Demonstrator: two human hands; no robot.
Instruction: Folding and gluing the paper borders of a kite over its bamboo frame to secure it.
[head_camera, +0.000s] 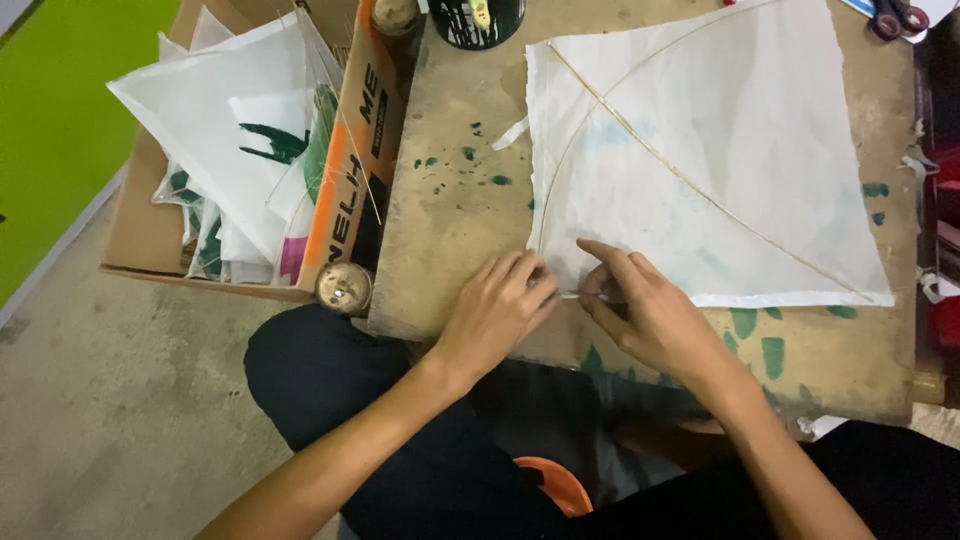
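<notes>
A white paper kite (720, 150) with thin bamboo sticks, one straight and one bowed, lies flat on a worn wooden board (450, 220). My left hand (495, 310) rests at the kite's near left corner, fingers curled onto the paper edge. My right hand (640, 305) is beside it, fingertips pressing the same bottom edge where the bowed stick ends. Both hands touch the corner; the fingertips hide what lies under them.
A cardboard box (150, 230) at the left holds several finished white kites with green marks. A spool (344, 287) sits by the box. A dark paint cup (475, 20) stands at the board's far edge, scissors (895, 18) at top right. Green paint spots dot the board.
</notes>
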